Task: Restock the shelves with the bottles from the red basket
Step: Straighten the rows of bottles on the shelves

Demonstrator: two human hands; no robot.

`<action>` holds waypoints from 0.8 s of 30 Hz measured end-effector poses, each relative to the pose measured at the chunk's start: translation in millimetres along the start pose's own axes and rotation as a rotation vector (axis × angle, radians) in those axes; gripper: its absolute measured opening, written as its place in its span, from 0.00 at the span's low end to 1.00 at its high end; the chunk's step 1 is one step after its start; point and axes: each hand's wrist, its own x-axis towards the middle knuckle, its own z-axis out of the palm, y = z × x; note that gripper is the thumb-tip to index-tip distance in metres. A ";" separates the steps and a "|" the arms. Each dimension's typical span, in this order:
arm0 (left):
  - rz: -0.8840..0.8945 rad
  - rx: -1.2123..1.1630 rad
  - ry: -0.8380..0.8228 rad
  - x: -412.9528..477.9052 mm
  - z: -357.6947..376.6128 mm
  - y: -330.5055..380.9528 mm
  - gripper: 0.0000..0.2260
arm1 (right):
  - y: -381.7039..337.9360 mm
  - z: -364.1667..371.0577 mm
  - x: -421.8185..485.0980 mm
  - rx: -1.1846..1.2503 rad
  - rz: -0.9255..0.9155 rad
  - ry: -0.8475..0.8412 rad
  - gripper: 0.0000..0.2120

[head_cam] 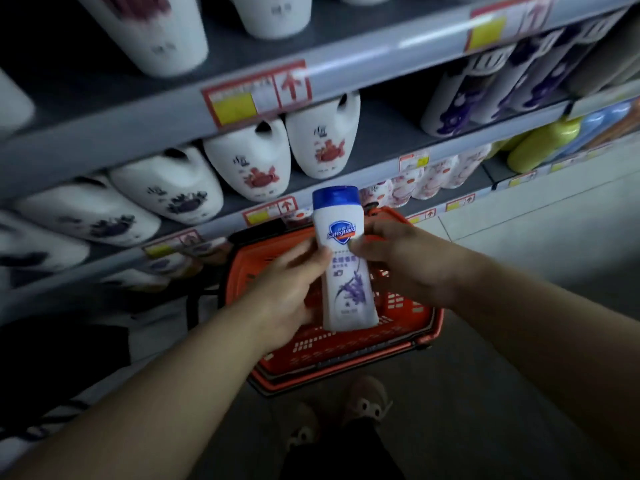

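Two hands, left hand and right hand, grip a smooth white blue-capped bottle above the slotted red basket.

White handled jugs with a red print lie tilted side by side. To their left are similar jugs with a dark purple print. Above them hangs a red-bordered price label with a yellow patch and a red arrow. Tall white bottles with purple flowers stand at the upper right, with yellow bottles lower down and pink-patterned bottles to their left. More white containers stand in the top row, their print blurred. The pale tiled floor stretches to the right, and a pair of light shoes stands at the bottom.
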 end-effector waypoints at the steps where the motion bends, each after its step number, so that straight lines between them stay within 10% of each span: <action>1: 0.009 0.000 -0.012 -16.9 2.3 9.5 0.18 | -9.3 6.4 -14.0 0.002 -0.014 -0.010 0.04; 24: 0.503 0.058 -0.302 -292.9 91.4 163.4 0.20 | -194.4 99.7 -276.3 -0.147 -0.401 -0.171 0.12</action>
